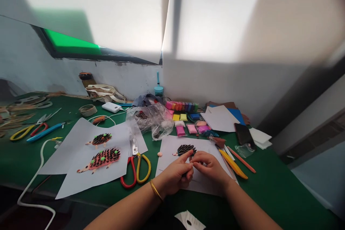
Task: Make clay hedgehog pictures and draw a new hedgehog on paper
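My left hand (pixel 176 176) and my right hand (pixel 210 168) meet fingertip to fingertip over a white paper sheet (pixel 169 149) on the green table. They pinch something small between them; I cannot tell what it is. Just beyond my fingers lies a clay hedgehog (pixel 184 149) with dark spines on that sheet. A small peach clay ball (pixel 160 154) rests at the sheet's left edge. A gold bangle sits on my left wrist.
Red and yellow scissors (pixel 136 169) lie left of the sheet. Two finished clay hedgehogs (pixel 104 158) lie on papers further left. Coloured clay blocks (pixel 182 107), a plastic bag (pixel 151 116), modelling sticks (pixel 233 163), a dark phone (pixel 243 133) and paper sheets sit behind and right.
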### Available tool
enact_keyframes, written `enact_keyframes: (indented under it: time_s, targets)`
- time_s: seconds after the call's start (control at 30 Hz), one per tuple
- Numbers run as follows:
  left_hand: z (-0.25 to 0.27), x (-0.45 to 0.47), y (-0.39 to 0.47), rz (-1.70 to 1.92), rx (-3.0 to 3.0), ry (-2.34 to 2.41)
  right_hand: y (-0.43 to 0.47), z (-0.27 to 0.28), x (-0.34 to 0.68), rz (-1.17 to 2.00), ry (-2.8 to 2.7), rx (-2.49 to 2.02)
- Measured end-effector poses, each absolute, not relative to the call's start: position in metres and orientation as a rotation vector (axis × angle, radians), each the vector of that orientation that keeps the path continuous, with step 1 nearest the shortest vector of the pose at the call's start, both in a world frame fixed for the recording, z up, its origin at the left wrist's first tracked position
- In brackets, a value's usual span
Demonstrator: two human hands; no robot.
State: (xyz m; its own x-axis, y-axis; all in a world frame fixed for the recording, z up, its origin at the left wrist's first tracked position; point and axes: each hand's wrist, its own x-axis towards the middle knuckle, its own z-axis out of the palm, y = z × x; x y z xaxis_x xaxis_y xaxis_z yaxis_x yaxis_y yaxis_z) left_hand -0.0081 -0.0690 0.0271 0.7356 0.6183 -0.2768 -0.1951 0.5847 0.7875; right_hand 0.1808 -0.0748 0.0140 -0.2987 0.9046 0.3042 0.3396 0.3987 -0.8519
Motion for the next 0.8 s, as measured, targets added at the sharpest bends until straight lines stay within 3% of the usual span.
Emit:
enact_keyframes:
  time_s: [0.2,0.4,0.63,0.8]
  targets:
    - [0.025,-0.009,-0.064,0.471,0.877,0.535,-0.071,0.009,0.183,1.066,-1.727,-1.049]
    - [0.027,-0.003,-0.06,0.577,0.908,0.668,-0.069,0.017,0.187,0.98,-1.602,-1.082]
    - [0.016,0.006,-0.054,0.633,1.422,0.911,-0.068,0.012,0.183,1.029,-1.572,-1.052]
    - [0.019,-0.006,-0.03,0.899,1.673,1.072,-0.056,-0.001,0.193,1.005,-1.226,-1.159]
